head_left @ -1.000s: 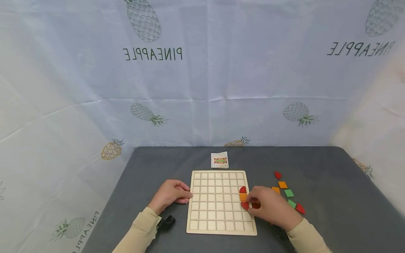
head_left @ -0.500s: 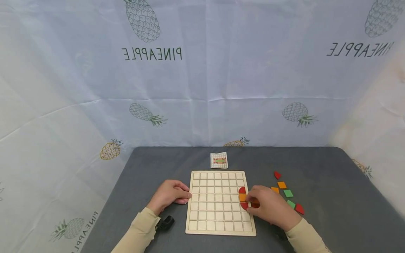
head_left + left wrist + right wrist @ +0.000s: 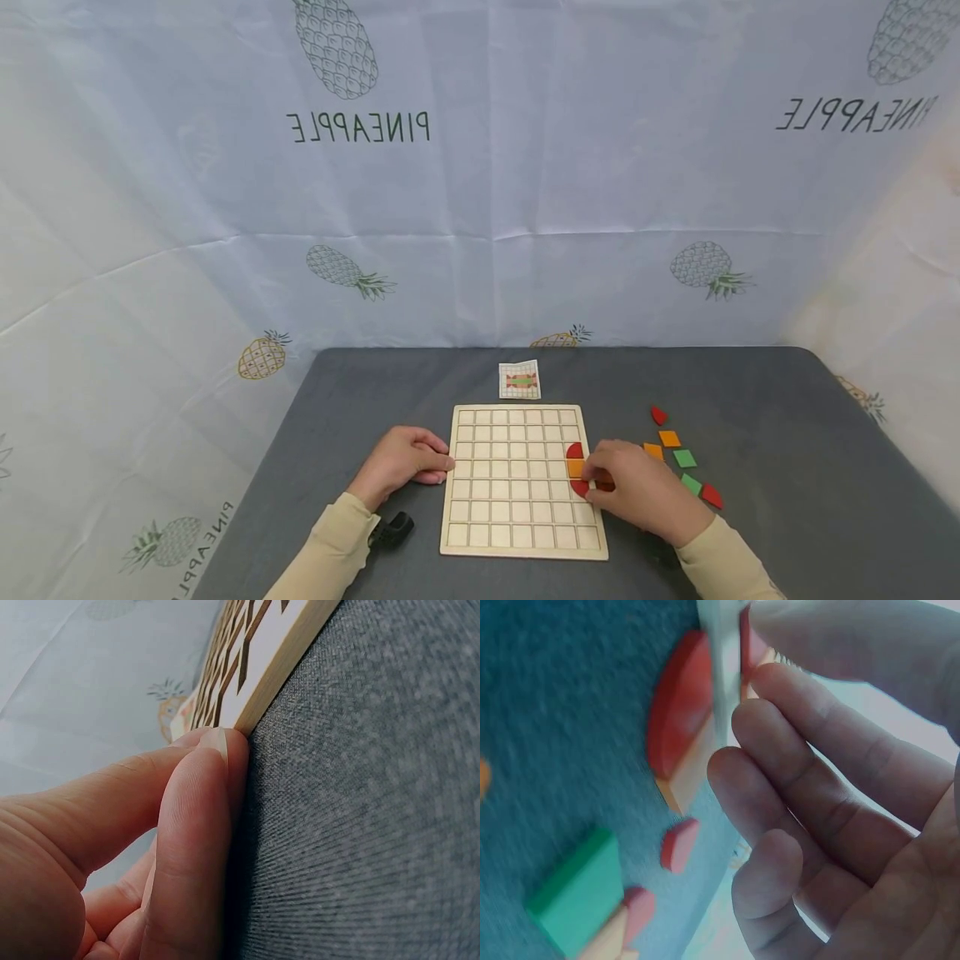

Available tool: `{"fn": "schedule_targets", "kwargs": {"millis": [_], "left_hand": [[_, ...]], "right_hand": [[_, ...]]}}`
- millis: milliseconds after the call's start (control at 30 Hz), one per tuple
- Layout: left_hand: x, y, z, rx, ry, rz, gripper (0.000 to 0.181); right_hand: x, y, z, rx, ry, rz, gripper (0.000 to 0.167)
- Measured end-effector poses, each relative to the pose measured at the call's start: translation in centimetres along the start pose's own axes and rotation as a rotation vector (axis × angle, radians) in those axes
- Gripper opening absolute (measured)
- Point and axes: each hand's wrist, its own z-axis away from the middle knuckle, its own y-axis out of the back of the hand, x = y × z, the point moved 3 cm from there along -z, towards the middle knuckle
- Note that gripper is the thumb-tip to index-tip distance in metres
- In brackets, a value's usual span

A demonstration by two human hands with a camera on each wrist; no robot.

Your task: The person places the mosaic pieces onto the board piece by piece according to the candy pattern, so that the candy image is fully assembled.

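Note:
A pale wooden grid board [image 3: 510,512] lies on the table, with a red quarter-circle tile [image 3: 574,451], an orange square tile [image 3: 574,468] and a second red quarter-circle tile [image 3: 579,489] in its right column. My left hand [image 3: 405,462] grips the board's left edge between thumb and fingertips; the left wrist view shows the thumb against the rim [image 3: 289,671]. At the right edge, my right hand [image 3: 648,487] pinches the lower red tile with thumb and forefinger. In the right wrist view the other fingers [image 3: 761,787] stretch out beside the board's side.
Loose tiles lie right of the board, among them a green square [image 3: 684,458], an orange square [image 3: 670,438] and a red piece [image 3: 712,496]. Some are partly under the right hand. A printed pattern card [image 3: 520,381] lies behind the board. A patterned cloth [image 3: 487,183] hangs behind the table.
Both hands and the tiles hold their places. The whole view shifts very slightly, nothing more.

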Motion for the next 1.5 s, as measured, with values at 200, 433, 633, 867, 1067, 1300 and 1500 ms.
{"fn": "schedule_targets", "kwargs": {"millis": [200,433,633,867,1067,1300,1500], "left_hand": [[0.0,0.2,0.0,-0.001,-0.001,0.002,0.035],[0.1,0.6,0.2,0.014,-0.006,-0.008,0.034],[-0.2,1.0,0.4,0.031,-0.001,-0.007,0.035],[-0.3,1.3,0.4,0.026,-0.002,0.004,0.037],[-0.2,1.2,0.4,0.020,-0.005,0.009,0.036],[-0.1,0.7,0.3,-0.002,-0.015,0.006,0.036],[-0.2,0.3,0.1,-0.003,-0.023,0.004,0.035]], "right_hand": [[1.9,2.5,0.4,0.074,-0.020,-0.008,0.014],[5.1,5.1,1.0,0.116,-0.095,-0.019,0.010],[7.0,6.0,0.9,0.104,-0.135,-0.029,0.011],[8.0,6.0,0.9,0.093,-0.167,-0.045,0.011],[8.5,5.3,0.8,0.090,-0.183,-0.063,0.009],[7.3,3.3,-0.1,0.073,-0.174,-0.039,0.010],[5.5,2.5,-1.6,0.079,-0.191,0.061,0.021]]}}
